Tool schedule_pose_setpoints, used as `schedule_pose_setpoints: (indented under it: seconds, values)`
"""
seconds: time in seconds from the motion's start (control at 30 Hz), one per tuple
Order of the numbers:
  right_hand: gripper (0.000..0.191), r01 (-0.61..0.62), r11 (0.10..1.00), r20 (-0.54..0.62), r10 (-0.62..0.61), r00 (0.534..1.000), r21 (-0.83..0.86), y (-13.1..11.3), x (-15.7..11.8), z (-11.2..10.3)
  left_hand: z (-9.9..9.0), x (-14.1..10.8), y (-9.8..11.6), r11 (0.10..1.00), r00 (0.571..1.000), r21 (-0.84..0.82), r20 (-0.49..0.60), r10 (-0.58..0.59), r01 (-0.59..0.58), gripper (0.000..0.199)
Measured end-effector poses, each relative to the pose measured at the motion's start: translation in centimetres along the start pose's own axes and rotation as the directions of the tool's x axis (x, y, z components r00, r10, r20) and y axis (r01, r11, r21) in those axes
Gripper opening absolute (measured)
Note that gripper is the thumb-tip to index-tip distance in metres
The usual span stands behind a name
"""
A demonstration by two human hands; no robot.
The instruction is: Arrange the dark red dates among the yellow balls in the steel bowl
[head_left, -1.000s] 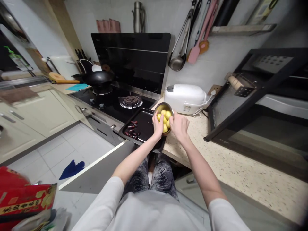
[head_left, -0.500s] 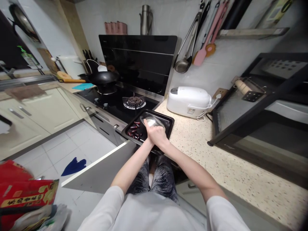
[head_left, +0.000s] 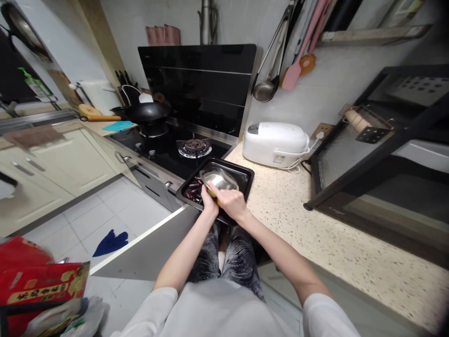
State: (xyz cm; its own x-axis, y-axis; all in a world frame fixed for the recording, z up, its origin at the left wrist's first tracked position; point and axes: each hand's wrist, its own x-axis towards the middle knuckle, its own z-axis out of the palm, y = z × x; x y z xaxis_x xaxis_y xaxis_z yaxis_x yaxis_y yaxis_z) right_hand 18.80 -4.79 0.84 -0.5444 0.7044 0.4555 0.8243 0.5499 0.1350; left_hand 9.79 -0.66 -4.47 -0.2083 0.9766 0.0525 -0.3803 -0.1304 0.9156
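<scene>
Both of my hands are at a shiny metal bowl [head_left: 224, 179], which is tilted over a black baking tray [head_left: 247, 180]. My right hand [head_left: 232, 202] is closed on the near side of the bowl, its index finger stretched along the metal. Close beside it, my left hand [head_left: 209, 204] has its fingers curled at the lower left of the bowl. A bit of something yellow [head_left: 212, 192] shows between the hands; its kind is unclear. Several glossy dark red, elongated pieces [head_left: 192, 192] lie in the left part of the tray, left of my left hand.
The tray overlaps the stove edge and the speckled counter [head_left: 280, 206]. Behind it are a gas burner [head_left: 194, 146] and a wok [head_left: 149, 112]. A white rice cooker [head_left: 275, 144] stands right of it. An open cabinet door [head_left: 147, 245] juts out at left.
My left hand has come out from beneath my right hand to the bowl's left. Something yellow now shows between them. More dark red pieces are visible in the tray.
</scene>
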Motion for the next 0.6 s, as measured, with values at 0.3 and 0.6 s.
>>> schedule_pose_setpoints:
  seconds: [0.3, 0.6]
  values:
    - [0.054, -0.535, 0.598, -0.313, 0.788, 0.531, 0.598, 6.5, -3.4, -1.5, -1.2, -0.9, 0.0, 0.991, 0.998, 0.132, -0.069, -0.016, 0.025, 0.050]
    - [0.056, -0.254, 0.044, -0.032, 0.998, 0.052, 0.966, 9.8, -13.8, -2.0, -2.0, -1.2, 0.7, 0.803, 0.972, 0.560, 0.216, 0.096, -0.204, 0.036]
